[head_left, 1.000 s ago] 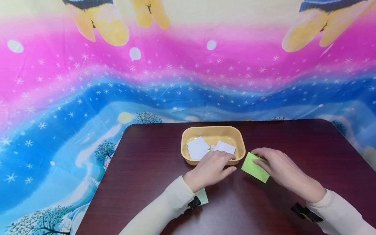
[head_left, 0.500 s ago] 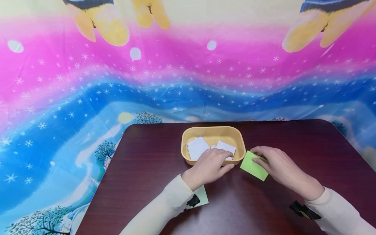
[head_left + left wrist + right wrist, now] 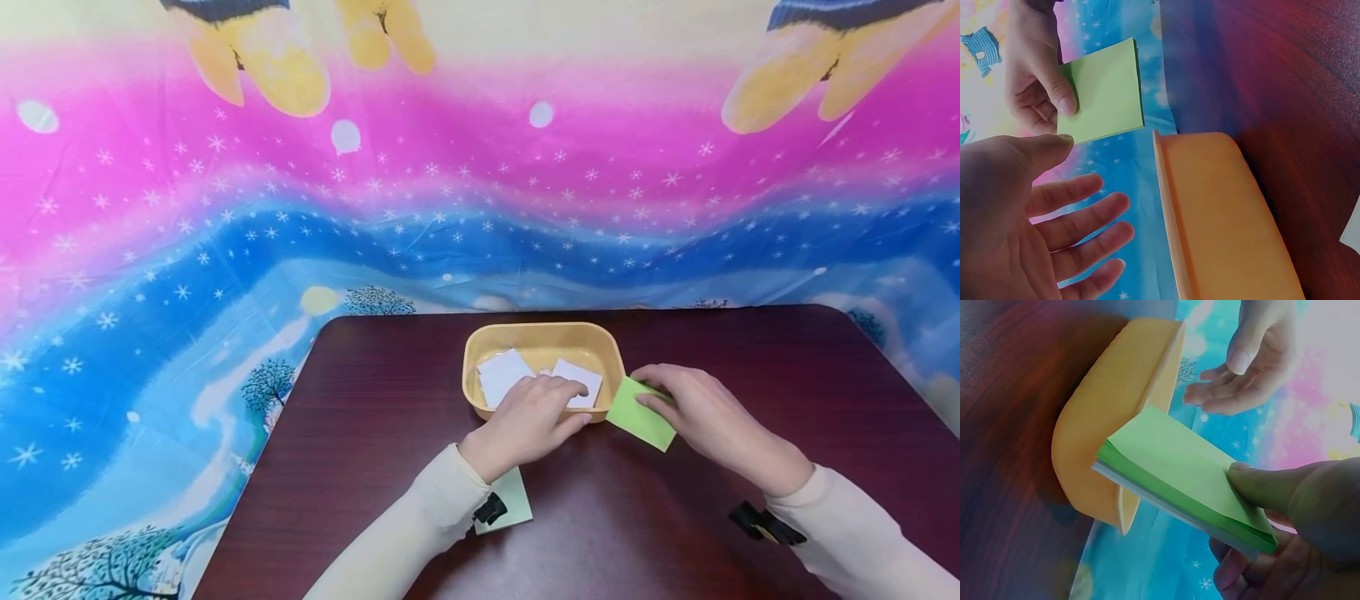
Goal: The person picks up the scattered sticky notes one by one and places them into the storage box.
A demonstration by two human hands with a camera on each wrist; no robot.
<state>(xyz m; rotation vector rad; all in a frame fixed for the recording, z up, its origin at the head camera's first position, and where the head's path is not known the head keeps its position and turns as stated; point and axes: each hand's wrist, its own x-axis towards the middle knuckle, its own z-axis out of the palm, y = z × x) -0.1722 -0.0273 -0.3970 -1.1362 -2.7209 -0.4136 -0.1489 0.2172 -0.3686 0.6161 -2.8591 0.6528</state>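
My right hand (image 3: 712, 417) pinches a bright green sticky note pad (image 3: 641, 414) between thumb and fingers, beside the right end of the yellow plastic box (image 3: 469, 375). In the right wrist view, the pad (image 3: 1172, 465) has a thick green edge with a white layer under it. My left hand (image 3: 521, 421) is held over the box's front rim, palm facing the pad. The left wrist view shows its fingers (image 3: 1085, 219) spread and loosely bent, holding nothing. Two white paper squares (image 3: 504, 377) lie inside the box, partly covered by this hand.
A pale green paper square (image 3: 516, 500) lies on the dark wooden table (image 3: 360, 433), partly under the left wrist. Behind the table's far edge hangs a printed cloth (image 3: 480, 167) in pink and blue.
My right hand has brought the green pad slightly left and away from me, closer to the box. The left hand has drifted a little left, uncovering more of the pale green square.
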